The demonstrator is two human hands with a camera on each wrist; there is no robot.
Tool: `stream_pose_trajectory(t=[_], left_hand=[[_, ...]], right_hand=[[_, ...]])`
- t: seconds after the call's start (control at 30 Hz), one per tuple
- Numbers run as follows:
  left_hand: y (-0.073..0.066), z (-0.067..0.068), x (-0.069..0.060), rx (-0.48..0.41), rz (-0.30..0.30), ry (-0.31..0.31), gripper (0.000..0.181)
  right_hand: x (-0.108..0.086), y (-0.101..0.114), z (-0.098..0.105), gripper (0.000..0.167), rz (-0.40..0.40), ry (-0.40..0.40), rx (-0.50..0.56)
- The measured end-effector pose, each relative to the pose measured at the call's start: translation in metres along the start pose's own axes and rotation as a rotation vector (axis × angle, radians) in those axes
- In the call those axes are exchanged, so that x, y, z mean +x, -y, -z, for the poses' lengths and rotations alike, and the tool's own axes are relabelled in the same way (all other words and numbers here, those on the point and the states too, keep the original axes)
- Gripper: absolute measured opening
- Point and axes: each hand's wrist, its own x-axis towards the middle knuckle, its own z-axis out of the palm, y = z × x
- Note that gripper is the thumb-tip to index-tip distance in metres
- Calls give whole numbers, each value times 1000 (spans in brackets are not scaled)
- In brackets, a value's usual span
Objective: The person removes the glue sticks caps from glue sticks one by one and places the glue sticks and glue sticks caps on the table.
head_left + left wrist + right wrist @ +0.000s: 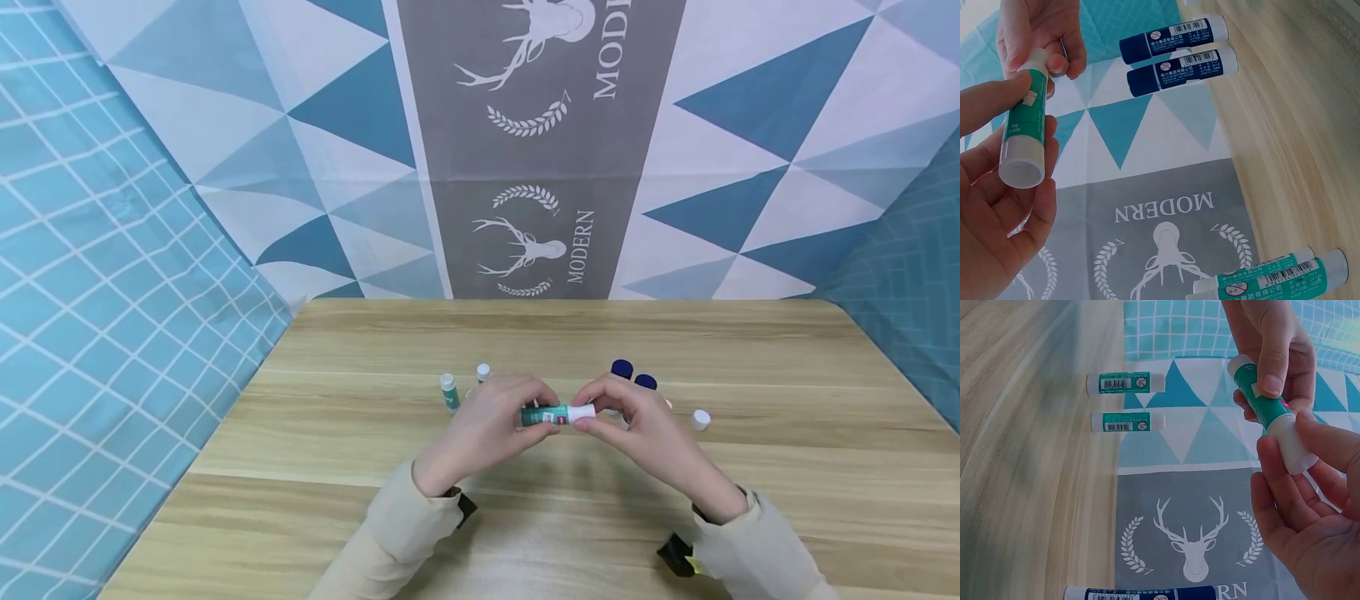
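Note:
A green glue stick [546,416] with a white cap [581,413] is held almost level above the table, between both hands. My left hand [491,425] grips its green body, thumb along the label, as the left wrist view shows. The fingers and thumb of my right hand [645,425] pinch the white cap end; whether the cap is loosened I cannot tell. Two more green glue sticks [1124,383] stand upright beyond my left hand. Behind the right hand are two dark blue glue sticks [1182,69], partly hidden in the head view.
A small white cap-like piece [701,419] sits on the wooden table [300,450], right of my right hand. Another pale bit shows just behind that hand. Patterned cloth [525,158] hangs at the table's far edge, with blue checked cloth [112,250] on the left.

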Motion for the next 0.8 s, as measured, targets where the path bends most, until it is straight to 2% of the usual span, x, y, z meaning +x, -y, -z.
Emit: stream_pose_trajectory(t=[0.3, 0.57, 0.7, 0.8], left_hand=[[2, -1, -2, -34, 21, 2, 17], [3, 1, -5, 0, 65, 2, 16], [6, 0, -7, -22, 82, -13, 16], [10, 0, -9, -66, 109, -11, 16]], right_hand=[[-1, 1, 0, 19, 55, -34, -41], [-3, -3, 4, 19, 45, -28, -86], [-6, -6, 7, 18, 28, -13, -125], [-8, -8, 9, 21, 53, -25, -147]])
